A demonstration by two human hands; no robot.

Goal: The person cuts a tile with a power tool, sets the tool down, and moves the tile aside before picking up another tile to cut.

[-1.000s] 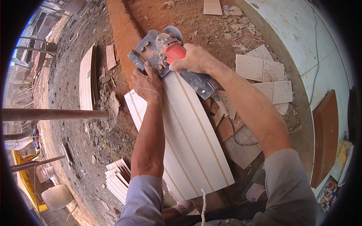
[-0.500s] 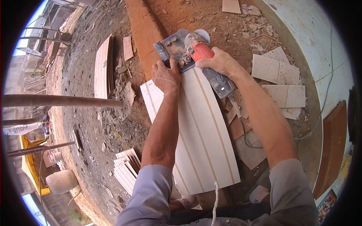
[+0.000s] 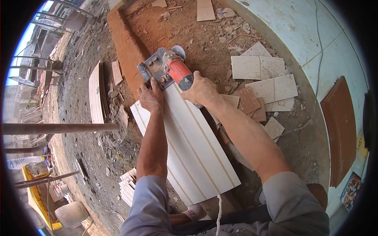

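Observation:
My right hand [image 3: 200, 89] is wrapped round the dark rear body of a red handheld tile cutter [image 3: 179, 72]. The cutter's flat base plate rests at the far end of a long white tile [image 3: 197, 147] with tan stripes. At the base plate's near left corner, my left hand [image 3: 151, 95] grips the edge with thumb and fingers, its heel over the tile. The blade is hidden beneath the plate. The tile lies lengthwise, its near end close to my lap.
An orange-brown block [image 3: 128, 51] runs beyond the tile. Broken tile pieces [image 3: 260, 67] lie on the right, near a stack of brown tiles [image 3: 339, 129]. Striped tiles [image 3: 96, 94] stand on the left. A pole [image 3: 59, 128] juts in from the left. A white cord [image 3: 219, 216] hangs in front.
The view has shifted, so the cutter, tile and hands appear further left. My right hand has slid back from the red part onto the dark rear body. My left hand stays at the base plate.

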